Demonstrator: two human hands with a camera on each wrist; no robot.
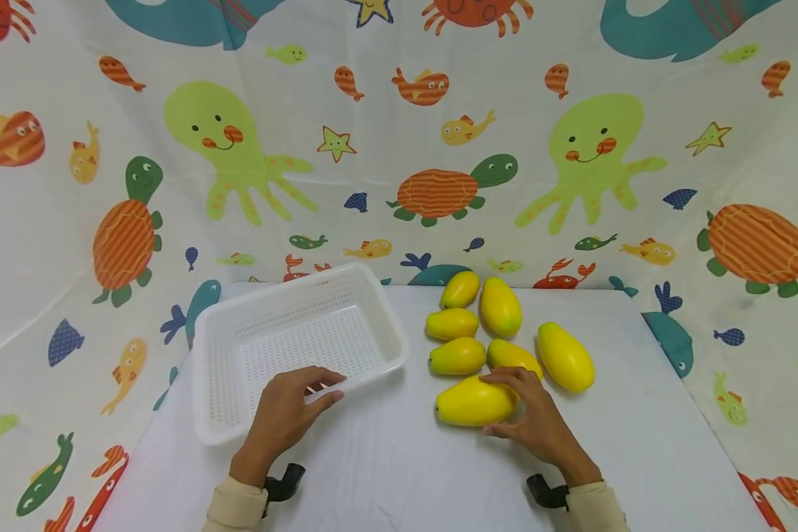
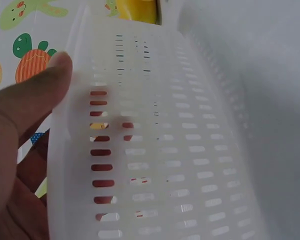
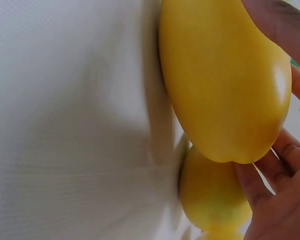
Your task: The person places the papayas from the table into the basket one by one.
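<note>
At the near long rim of a white, rectangular, perforated plastic basket (image 1: pixel 306 341), your left hand (image 1: pixel 284 415) grips the edge, its fingers inside the wall and its thumb at the rim; in the left wrist view the fingers show through the slots. Your two hands are well apart. To the right, your right hand (image 1: pixel 533 420) is clamped on a large, smooth, yellow oblong fruit (image 1: pixel 468 403), thumb on the near side and fingers on the far side. That fruit is the nearest to you of the group, its narrower end pointing left toward the basket; you cannot tell whether it rests on the white-covered table (image 1: pixel 386 473) or sits slightly above it. Just behind it are a yellow-green oval fruit (image 1: pixel 457 356) and, beside your fingers, a slimmer yellow fruit (image 1: pixel 510 355). Farther back lie a small yellow oval fruit (image 1: pixel 452 324), a small upright-angled yellow fruit (image 1: pixel 461 289) and a plump yellow pear-shaped fruit (image 1: pixel 500 306). Off to the right, apart from these, is a big bright-yellow oval fruit (image 1: pixel 567 357). Your beige sleeves (image 1: pixel 239 504) end at the wrists, and a white cloth printed with sea animals (image 1: pixel 366 148) hangs behind the table.
</note>
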